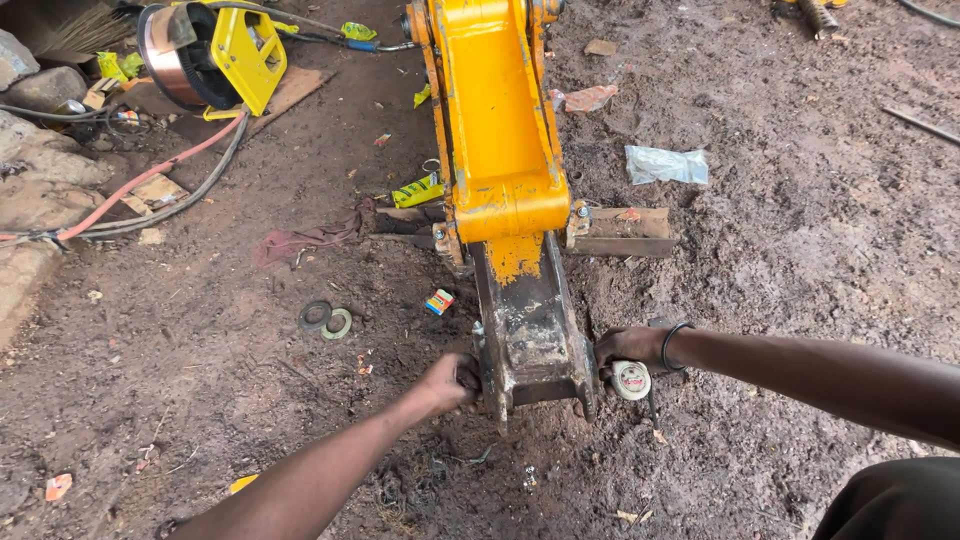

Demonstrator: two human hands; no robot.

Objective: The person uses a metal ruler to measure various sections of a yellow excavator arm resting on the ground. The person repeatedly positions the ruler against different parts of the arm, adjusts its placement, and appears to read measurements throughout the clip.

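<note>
gripped from both sides at once: left hand (447, 381) clamped on the left flank of the dark, worn steel bracket (530, 335), right hand (625, 346) closed on its right flank, fingers curled round the edges, seemingly to steady or shift a heavy piece evenly. bracket lying on the muddy ground (780, 250) in mid-frame, joined at its far end to the yellow excavator arm (498, 120). long axis running near to far, almost straight away from the wearer; open, forked end pointing toward the wearer, far end tucked under the yellow arm. propped across a wooden block (622, 230) at the joint, probably to keep it off the dirt. small round tin (631, 379) just beside the right wrist; two rings (327, 319) well apart to the left; hoses (160, 185) trailing past a yellow cutting machine (215, 50).
</note>
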